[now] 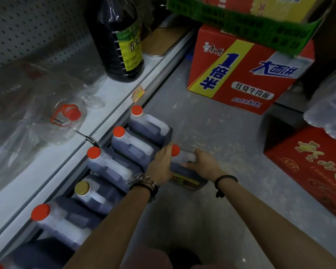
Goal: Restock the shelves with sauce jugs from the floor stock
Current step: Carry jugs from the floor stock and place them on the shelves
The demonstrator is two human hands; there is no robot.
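At 12 o'clock, left hand [161, 164] and right hand [204, 165] clasp 1 sauce jug [182, 170]; a slip could topple neighbouring jugs [136, 146].

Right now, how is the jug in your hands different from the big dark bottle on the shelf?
The jug is low by the floor, gripped by left hand and right hand; the bottle stands untouched on the shelf. The jug is squat with a red cap; the bottle is taller with a green-yellow label. Both hold dark liquid.
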